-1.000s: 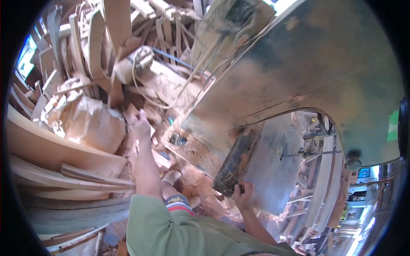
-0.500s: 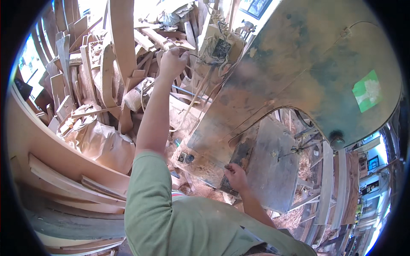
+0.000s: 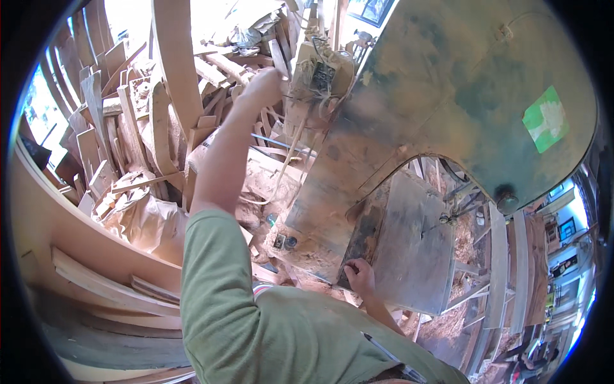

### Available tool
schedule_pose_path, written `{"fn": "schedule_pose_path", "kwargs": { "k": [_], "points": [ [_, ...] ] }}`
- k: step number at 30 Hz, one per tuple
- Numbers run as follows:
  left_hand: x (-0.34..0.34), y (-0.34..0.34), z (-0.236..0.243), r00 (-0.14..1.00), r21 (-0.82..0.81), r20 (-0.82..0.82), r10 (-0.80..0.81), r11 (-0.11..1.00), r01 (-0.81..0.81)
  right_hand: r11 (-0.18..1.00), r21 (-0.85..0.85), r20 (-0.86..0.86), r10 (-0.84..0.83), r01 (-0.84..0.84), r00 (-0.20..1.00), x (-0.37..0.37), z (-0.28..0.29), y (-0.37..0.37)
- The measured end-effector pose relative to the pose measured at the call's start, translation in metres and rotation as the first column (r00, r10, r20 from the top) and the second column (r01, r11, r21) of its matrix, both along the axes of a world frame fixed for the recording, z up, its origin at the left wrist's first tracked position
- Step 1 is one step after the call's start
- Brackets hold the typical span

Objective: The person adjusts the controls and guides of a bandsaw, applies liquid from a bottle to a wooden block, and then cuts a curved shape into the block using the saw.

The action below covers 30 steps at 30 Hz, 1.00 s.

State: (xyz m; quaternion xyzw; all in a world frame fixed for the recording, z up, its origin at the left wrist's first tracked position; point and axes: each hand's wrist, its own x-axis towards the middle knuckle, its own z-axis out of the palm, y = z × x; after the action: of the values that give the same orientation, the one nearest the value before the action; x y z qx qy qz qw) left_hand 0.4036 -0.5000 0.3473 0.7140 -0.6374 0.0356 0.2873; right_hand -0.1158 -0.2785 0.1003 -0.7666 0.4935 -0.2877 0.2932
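My left hand (image 3: pixel 262 88) is raised near a cream electrical box (image 3: pixel 320 73) draped with cords; motion blur hides what its fingers are doing. Below and to the right, my right hand (image 3: pixel 359 276) has its fingers curled at the dark, worn bar (image 3: pixel 361 240) along the left side of a grey metal machine table (image 3: pixel 412 253); whether they hold anything is hidden. Over the table arches the machine's large, stained housing (image 3: pixel 448 96), with a green-and-white patch (image 3: pixel 545 120) and a black knob (image 3: pixel 506 197).
Stacked offcuts and upright boards (image 3: pixel 173 70) crowd the upper left, beside crumpled paper sacking (image 3: pixel 150 227). Curved panels (image 3: pixel 96 275) line the lower left. Long planks (image 3: pixel 495 269) lie right of the table. Sawdust covers the machine's lower ledge (image 3: pixel 300 262). A window (image 3: pixel 368 11) is at the top.
My left arm has risen from low among the wood scraps up toward the cord-draped box. My right hand stays by the dark bar. The camera's view has shifted, showing more upper background.
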Motion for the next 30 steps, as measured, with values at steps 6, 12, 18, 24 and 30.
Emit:
{"fn": "schedule_pose_path", "kwargs": {
  "k": [6,12,18,24,30],
  "points": [
    [0.02,0.078,-0.034,0.981,-0.138,-0.081,0.176,0.973,-0.186,0.995,-0.102,-0.022,0.016,-0.018,1.0,-0.008,-0.01,-0.005],
    [-0.034,0.11,-0.057,0.911,-0.246,-0.406,-0.067,0.968,-0.039,1.0,-0.024,-0.025,0.006,-0.007,1.0,-0.005,0.0,-0.001],
    [-0.067,0.106,-0.032,0.899,-0.275,-0.426,-0.102,0.961,-0.021,1.0,-0.007,-0.048,0.0,0.0,0.999,-0.002,0.007,0.001],
    [-0.075,0.096,-0.026,0.89,-0.309,-0.45,-0.072,0.948,-0.08,1.0,-0.026,-0.03,0.014,-0.015,0.999,-0.005,0.005,0.002],
    [-0.077,0.082,-0.023,0.912,-0.327,-0.405,-0.065,0.942,-0.078,1.0,-0.01,-0.04,0.024,-0.024,0.999,-0.008,0.0,-0.001]
  ]
}}
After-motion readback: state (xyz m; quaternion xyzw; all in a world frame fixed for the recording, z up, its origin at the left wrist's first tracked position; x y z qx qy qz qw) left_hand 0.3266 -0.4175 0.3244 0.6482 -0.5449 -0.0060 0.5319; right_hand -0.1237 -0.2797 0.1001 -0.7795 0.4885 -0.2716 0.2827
